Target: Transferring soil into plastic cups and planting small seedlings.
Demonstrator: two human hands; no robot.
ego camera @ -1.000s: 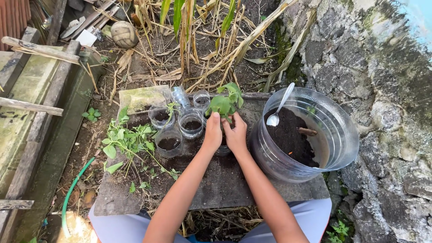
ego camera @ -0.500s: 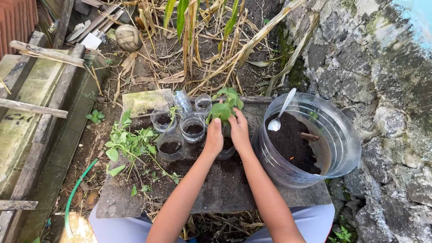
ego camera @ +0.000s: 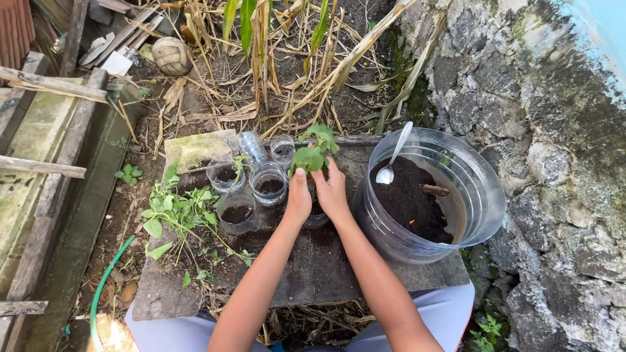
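My left hand (ego camera: pixel 298 195) and my right hand (ego camera: pixel 331 190) press together around a small clear plastic cup (ego camera: pixel 317 218) of dark soil on a soil-strewn wooden board (ego camera: pixel 313 274). A green leafy seedling (ego camera: pixel 312 148) rises from the cup between my fingers. The cup is mostly hidden by my hands. Both hands rest on its soil at the stem's base.
Several clear cups of soil (ego camera: pixel 267 182) stand left of my hands, beside loose green seedlings (ego camera: pixel 179 208). A large clear tub (ego camera: pixel 482 195) of dark soil with a white spoon (ego camera: pixel 393 156) sits right. A stone wall (ego camera: pixel 561 163) is far right, a green hose (ego camera: pixel 104 287) lower left.
My hands stay pressed at the seedling's base in the cup; the fingers shifted slightly around the stem. The view has drifted a little.
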